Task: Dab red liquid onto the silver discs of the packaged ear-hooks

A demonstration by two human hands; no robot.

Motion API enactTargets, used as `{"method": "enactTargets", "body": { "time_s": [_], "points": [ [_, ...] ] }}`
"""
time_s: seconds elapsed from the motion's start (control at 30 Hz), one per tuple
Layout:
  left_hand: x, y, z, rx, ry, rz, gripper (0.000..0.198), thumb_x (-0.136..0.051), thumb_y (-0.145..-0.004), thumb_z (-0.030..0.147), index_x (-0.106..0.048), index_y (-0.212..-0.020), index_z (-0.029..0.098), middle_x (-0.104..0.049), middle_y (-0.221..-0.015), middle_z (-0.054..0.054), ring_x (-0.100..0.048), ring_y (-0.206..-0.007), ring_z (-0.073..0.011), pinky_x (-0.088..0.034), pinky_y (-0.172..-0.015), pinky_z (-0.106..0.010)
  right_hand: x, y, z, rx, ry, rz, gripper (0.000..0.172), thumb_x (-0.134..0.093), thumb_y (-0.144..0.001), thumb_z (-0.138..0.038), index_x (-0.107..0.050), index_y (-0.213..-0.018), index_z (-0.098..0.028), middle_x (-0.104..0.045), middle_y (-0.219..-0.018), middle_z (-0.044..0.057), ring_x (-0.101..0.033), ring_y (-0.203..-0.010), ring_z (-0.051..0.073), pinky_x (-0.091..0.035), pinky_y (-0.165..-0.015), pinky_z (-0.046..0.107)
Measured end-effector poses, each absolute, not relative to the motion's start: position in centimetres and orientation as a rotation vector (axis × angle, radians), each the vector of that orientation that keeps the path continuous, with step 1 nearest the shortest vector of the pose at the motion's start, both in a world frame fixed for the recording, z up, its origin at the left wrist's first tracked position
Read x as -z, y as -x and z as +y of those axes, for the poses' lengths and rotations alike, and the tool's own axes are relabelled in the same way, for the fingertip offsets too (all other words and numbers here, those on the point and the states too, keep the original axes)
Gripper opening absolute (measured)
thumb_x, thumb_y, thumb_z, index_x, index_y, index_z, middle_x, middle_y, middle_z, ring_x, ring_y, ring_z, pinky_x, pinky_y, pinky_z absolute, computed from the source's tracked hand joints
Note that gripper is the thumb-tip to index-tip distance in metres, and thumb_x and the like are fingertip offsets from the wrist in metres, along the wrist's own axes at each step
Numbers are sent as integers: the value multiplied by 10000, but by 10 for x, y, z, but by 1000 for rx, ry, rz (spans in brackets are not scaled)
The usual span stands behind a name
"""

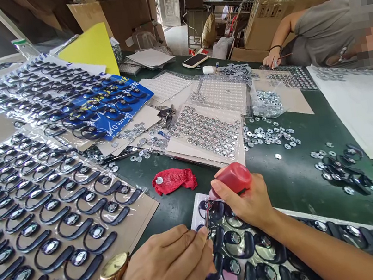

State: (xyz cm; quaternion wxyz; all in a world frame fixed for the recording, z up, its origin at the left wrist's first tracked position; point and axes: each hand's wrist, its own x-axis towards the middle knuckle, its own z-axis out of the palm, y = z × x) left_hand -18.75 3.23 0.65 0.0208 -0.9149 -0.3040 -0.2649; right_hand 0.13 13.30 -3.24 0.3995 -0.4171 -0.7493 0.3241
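Note:
My right hand (251, 196) is wrapped round a red squeeze bottle (232, 177), tilted with its tip down at the far left corner of a sheet of dark ear-hook parts (234, 238). My left hand (167, 269), wearing a watch, is closed on slim pointed metal tweezers (206, 219). Their tip meets the corner part close to the bottle's nozzle; whether they touch, I cannot tell. Each part on the sheet has a curved hook and a shiny round disc. Just beyond lies a crumpled red cloth (175, 180) with a small metal washer (159, 180) on it.
More ear-hook parts cover the left card (143, 226) and a blue printed sheet (119, 122). A tray of round discs (206, 132), loose washers (266, 137), a bag of washers (267, 102) and a phone (195, 60) lie ahead. A co-worker's hand (272, 59) is at far right.

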Motion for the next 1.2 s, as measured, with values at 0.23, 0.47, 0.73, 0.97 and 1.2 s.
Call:
{"method": "enactTargets", "body": {
  "time_s": [0.23, 0.47, 0.73, 0.97, 1.2],
  "points": [
    [-10, 188, 34, 764, 2863, -942, 373, -300, -939, 86, -668, -971, 38, -716, -911, -144, -688, -834, -189, -589, -778, -310, 33, -2, 134, -774, 1073, -1893, 219, -629, -799, -388, -656, -746, -177, -686, -642, 7, -610, -520, 124, -506, -557, 256],
    [-4, 190, 32, 783, 2879, -930, 350, -321, -934, 94, -657, -1002, 24, -705, -946, -161, -683, -864, -208, -587, -771, -324, 33, -3, 135, -775, 1098, -1900, 236, -628, -800, -397, -662, -718, -179, -662, -587, 3, -599, -505, 126, -516, -569, 270],
    [-7, 195, 34, 773, 2936, -967, 355, -305, -936, 97, -633, -1044, 14, -690, -1001, -180, -685, -861, -211, -589, -779, -343, 34, -4, 136, -846, 1075, -1835, 215, -628, -791, -396, -664, -722, -195, -625, -531, -17, -597, -471, 124, -529, -521, 252],
    [-11, 197, 37, 781, 2953, -974, 388, -264, -951, 99, -630, -1042, 6, -693, -984, -182, -686, -845, -202, -581, -787, -328, 30, -3, 136, -788, 1088, -1872, 244, -623, -795, -400, -659, -671, -193, -630, -537, -10, -590, -479, 121, -528, -541, 252],
    [-9, 196, 36, 784, 2950, -1009, 339, -318, -944, 103, -629, -1051, 21, -689, -1014, -163, -676, -854, -201, -578, -779, -325, 30, -5, 136, -810, 1093, -1858, 235, -624, -794, -401, -656, -686, -195, -611, -512, -17, -576, -455, 119, -515, -513, 247]
  ]
}}
